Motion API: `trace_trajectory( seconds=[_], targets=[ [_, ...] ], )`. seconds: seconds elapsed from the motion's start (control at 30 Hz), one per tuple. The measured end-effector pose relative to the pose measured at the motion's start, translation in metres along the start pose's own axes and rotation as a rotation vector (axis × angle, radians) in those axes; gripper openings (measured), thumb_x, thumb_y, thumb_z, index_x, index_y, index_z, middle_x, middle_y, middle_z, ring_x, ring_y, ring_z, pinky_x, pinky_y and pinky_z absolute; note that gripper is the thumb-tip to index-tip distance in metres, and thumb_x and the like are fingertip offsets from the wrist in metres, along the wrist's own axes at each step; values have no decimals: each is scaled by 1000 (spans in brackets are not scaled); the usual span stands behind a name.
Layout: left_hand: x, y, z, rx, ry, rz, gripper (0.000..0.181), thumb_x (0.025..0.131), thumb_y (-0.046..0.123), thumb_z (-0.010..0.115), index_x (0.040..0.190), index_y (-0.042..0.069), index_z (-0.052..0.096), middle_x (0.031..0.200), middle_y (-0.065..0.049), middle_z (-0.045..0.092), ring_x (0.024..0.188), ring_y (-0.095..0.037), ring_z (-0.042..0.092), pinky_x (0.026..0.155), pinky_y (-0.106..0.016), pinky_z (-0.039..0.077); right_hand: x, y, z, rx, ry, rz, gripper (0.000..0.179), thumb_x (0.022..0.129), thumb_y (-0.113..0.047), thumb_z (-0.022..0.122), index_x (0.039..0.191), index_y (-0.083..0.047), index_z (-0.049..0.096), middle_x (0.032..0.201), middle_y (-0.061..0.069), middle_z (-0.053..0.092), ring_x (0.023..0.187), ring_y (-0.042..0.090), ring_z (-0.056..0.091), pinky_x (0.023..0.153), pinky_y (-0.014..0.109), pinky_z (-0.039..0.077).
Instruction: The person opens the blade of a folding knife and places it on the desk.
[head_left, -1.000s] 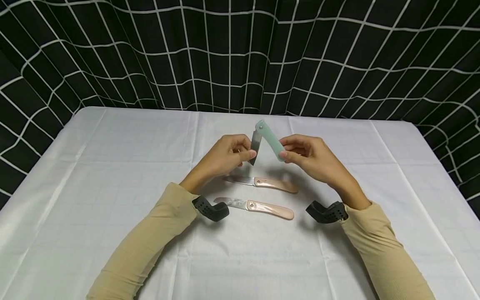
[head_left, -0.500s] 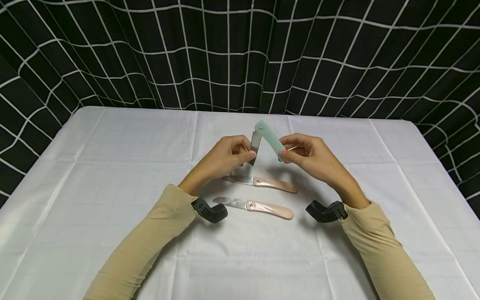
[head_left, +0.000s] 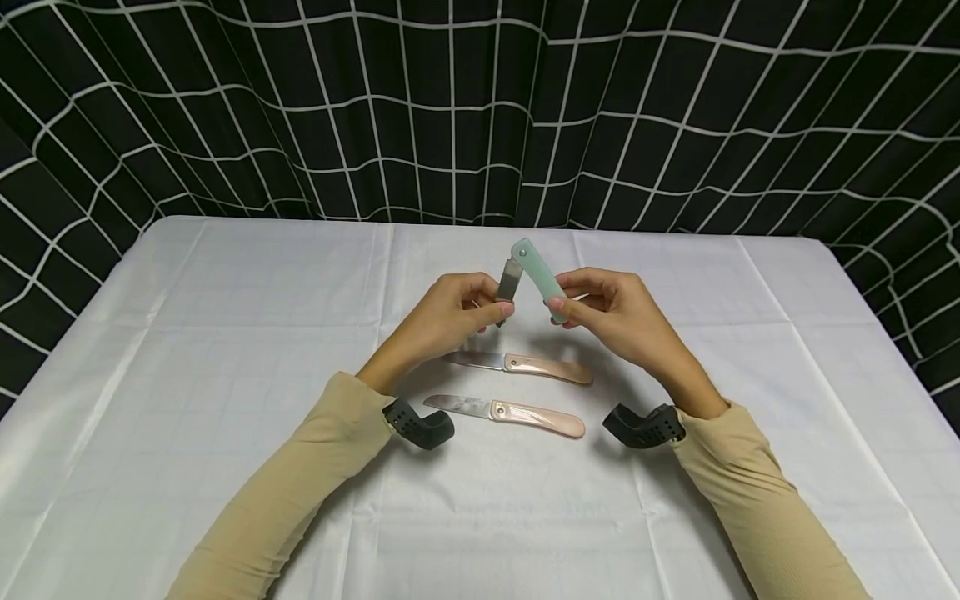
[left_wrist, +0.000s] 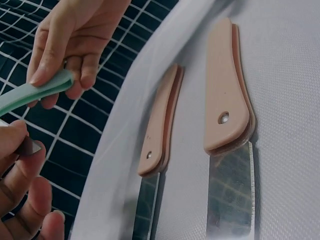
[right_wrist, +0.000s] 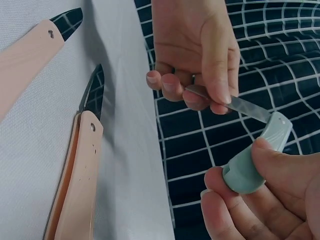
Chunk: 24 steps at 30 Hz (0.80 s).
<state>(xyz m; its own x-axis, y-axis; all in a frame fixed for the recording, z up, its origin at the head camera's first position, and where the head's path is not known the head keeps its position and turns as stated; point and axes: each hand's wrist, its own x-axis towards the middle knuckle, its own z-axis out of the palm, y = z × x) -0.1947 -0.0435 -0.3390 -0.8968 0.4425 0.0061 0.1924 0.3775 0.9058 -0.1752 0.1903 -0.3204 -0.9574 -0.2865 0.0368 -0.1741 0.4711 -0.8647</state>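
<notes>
A folding knife with a mint-green handle (head_left: 538,268) is held above the table, partly folded, its pivot uppermost. My left hand (head_left: 459,310) pinches the steel blade (head_left: 510,282) between thumb and fingers near its tip. The lower end of the green handle is gripped by my right hand (head_left: 611,310), thumb on the near side. Blade and handle form a narrow upside-down V in the head view. In the right wrist view the blade (right_wrist: 250,109) runs from the left fingers to the pivot.
Two unfolded knives with pink handles lie on the white tablecloth (head_left: 225,400) below the hands: a farther knife (head_left: 547,368) and a nearer knife (head_left: 536,417). Their blades point left. A black curtain with white grid lines (head_left: 450,108) hangs behind the table.
My right hand has shifted slightly left with the green handle, so the gap between handle and blade is a bit narrower. Both pink knives still lie on the cloth.
</notes>
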Motion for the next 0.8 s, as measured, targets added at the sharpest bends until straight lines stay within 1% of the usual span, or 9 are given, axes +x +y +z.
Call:
trace_trajectory(
  seconds=[0.13,0.23,0.3,0.37,0.47,0.53,0.6,0.67,0.8],
  targets=[
    [0,0,0,30,25,6,14,95,23,67,96,8,69,85,-3,69,73,-18,59,63,-24,44,1,1,2,30,10,-12,32,95,-14,67,122,2,63,101,19,72,80,9,71,77,23,55],
    [0,0,0,35,46,6,14,94,23,68,94,9,70,85,-7,70,71,-13,55,64,-24,43,1,3,3,58,23,-32,32,94,-11,67,123,2,60,98,13,73,81,8,72,78,22,55],
    [0,1,-1,31,55,6,14,94,23,68,92,9,70,85,-11,70,70,-12,54,64,-24,42,1,4,3,82,27,-48,32,94,-10,67,123,2,60,96,7,73,81,8,72,79,25,57],
    [-1,1,-2,23,57,6,14,94,22,68,91,9,70,85,-15,69,69,-12,52,62,-24,40,1,4,3,95,24,-63,31,94,-8,67,121,4,60,97,9,73,80,8,73,78,28,58],
    [-1,2,-3,19,50,5,14,94,22,68,89,9,69,81,-17,65,66,-12,51,60,-24,39,1,4,2,94,13,-83,29,94,-7,67,120,5,61,97,10,73,77,9,73,76,33,59],
    [-2,3,-4,26,41,1,15,94,23,68,89,10,69,79,-16,64,65,-13,51,60,-25,39,1,5,1,86,6,-90,28,93,-7,67,119,5,62,97,12,73,76,9,72,75,32,59],
    [-2,3,-5,32,32,-4,14,95,23,67,89,10,69,79,-15,64,65,-14,51,61,-25,39,1,5,0,71,-1,-94,28,93,-6,67,118,5,63,95,9,73,76,10,72,74,32,59],
    [-2,4,-6,39,21,-10,14,95,23,67,90,10,68,79,-15,64,66,-14,52,62,-26,40,2,5,-1,63,-8,-97,28,93,-5,67,118,6,63,96,12,73,75,11,72,72,31,58],
    [-2,4,-8,40,3,-16,14,96,22,66,89,9,67,79,-13,63,67,-15,53,63,-27,41,2,3,-2,38,-21,-102,28,93,-4,66,119,7,63,100,23,71,75,14,72,70,31,58]
  ],
)
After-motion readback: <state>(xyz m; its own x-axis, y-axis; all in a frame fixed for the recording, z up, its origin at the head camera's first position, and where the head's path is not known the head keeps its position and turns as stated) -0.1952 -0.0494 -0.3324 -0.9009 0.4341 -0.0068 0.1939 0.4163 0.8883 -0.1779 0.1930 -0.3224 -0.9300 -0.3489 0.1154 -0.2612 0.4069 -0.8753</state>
